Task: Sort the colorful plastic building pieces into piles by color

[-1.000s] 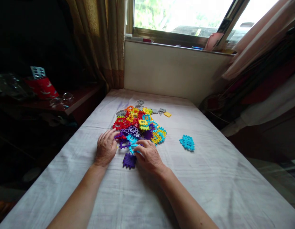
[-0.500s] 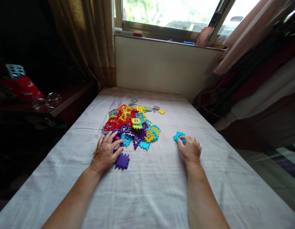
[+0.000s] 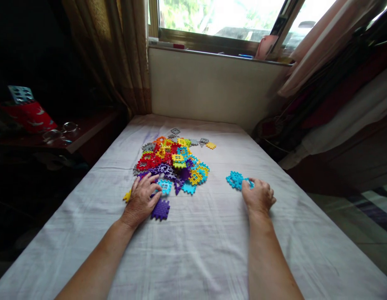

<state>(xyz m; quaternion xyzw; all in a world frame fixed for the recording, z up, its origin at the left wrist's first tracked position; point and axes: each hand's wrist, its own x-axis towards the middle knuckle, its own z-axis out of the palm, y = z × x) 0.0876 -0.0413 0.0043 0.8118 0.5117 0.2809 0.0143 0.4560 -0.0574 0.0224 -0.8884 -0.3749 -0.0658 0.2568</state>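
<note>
Only a small blue cluster [image 3: 234,181] lies well apart, just beside the right hand [image 3: 259,196], which pinches a blue piece [image 3: 251,183]. Most pieces form a mixed pile [image 3: 176,148] beyond the half-open left hand [image 3: 141,199]; whether that grips anything is unclear.

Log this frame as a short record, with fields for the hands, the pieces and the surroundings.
Left hand: at the pile's near left edge, beside a light blue window piece
Right hand: fingers at a blue piece; grip unclear
Pile: mixed-color notched plastic pieces
Nearest the camera: purple square piece
Surface: pale cloth
Left side: glasses near a red container
</note>
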